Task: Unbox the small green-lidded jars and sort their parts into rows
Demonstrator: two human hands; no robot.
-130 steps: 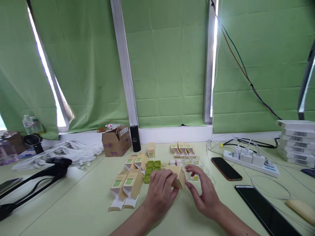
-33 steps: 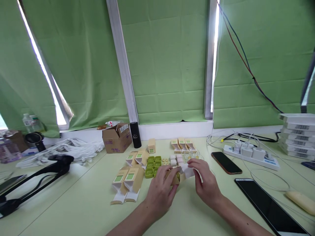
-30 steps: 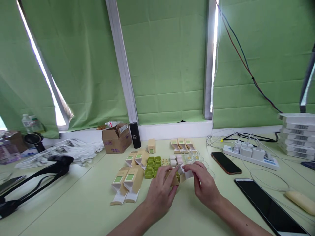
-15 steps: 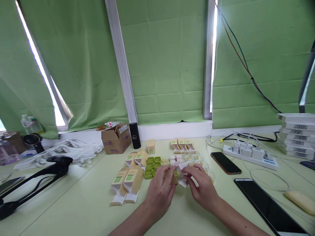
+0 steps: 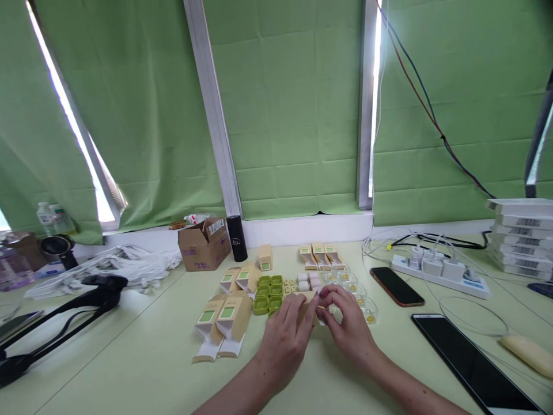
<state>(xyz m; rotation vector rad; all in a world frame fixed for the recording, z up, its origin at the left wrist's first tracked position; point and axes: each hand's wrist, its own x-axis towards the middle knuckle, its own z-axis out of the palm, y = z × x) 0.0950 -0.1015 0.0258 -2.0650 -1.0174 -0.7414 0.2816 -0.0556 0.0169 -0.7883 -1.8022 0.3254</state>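
My left hand [image 5: 287,337] is closed on a small tan cardboard box [image 5: 309,295], most of it hidden behind the fingers. At the box's right end my right hand [image 5: 345,320] pinches the cardboard by its flap. Just left of the hands sit several green square cups [image 5: 262,304]. Beyond the fingers are small pale yellow pieces [image 5: 288,285] and white and pinkish round pieces [image 5: 304,282]. Clear containers with yellow centres [image 5: 370,314] curve around beside my right hand. To the left, tan boxes with open white flaps [image 5: 233,314] lie on the table.
Three tan boxes [image 5: 320,256] stand at the back, and another box [image 5: 265,257] is near the black cylinder [image 5: 237,238] and brown carton [image 5: 204,245]. On the right are a phone [image 5: 396,286], a tablet [image 5: 470,363], a power strip [image 5: 440,275] and cables. A black frame [image 5: 64,323] lies left.
The box's white flap, which stood out between my hands, is now folded in and mostly out of sight. My right hand has moved slightly left, closer to my left.
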